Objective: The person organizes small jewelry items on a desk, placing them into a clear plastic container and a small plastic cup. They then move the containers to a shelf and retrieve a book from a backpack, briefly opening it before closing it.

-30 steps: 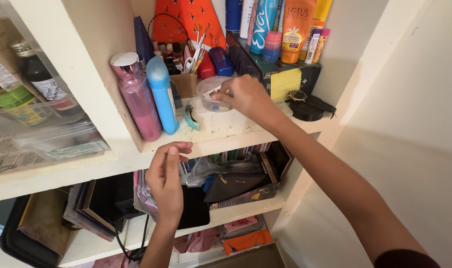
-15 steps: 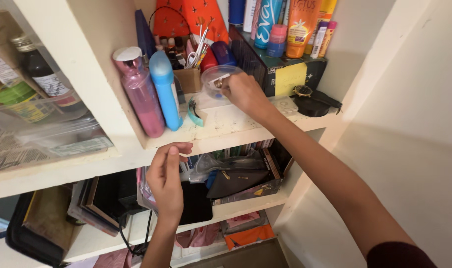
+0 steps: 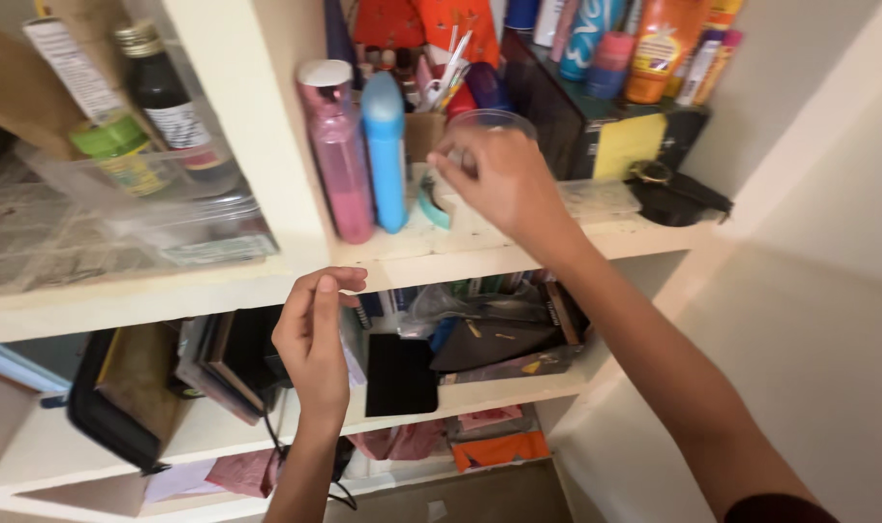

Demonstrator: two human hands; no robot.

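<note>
My right hand (image 3: 500, 180) reaches onto the upper white shelf (image 3: 479, 254) and grips a small clear plastic bowl (image 3: 494, 120), which is lifted and tilted; only its rim shows above my fingers. My left hand (image 3: 312, 337) hovers below the shelf edge with its fingers loosely curled and apart, holding nothing. A pink spray bottle (image 3: 339, 150) and a blue bottle (image 3: 386, 150) stand upright just left of the bowl. A teal bangle (image 3: 429, 205) lies on the shelf by my right hand.
A black box (image 3: 596, 121) topped with several lotion tubes stands at the back right, with a black pouch (image 3: 675, 197) beside it. A clear bin (image 3: 184, 221) with medicine bottles sits left of the divider. Books, a black pouch and cloths fill the lower shelves.
My right hand has lifted the clear bowl off the shelf and tilted it. The camera has swung left, so everything sits further right in view. My left hand has barely moved.
</note>
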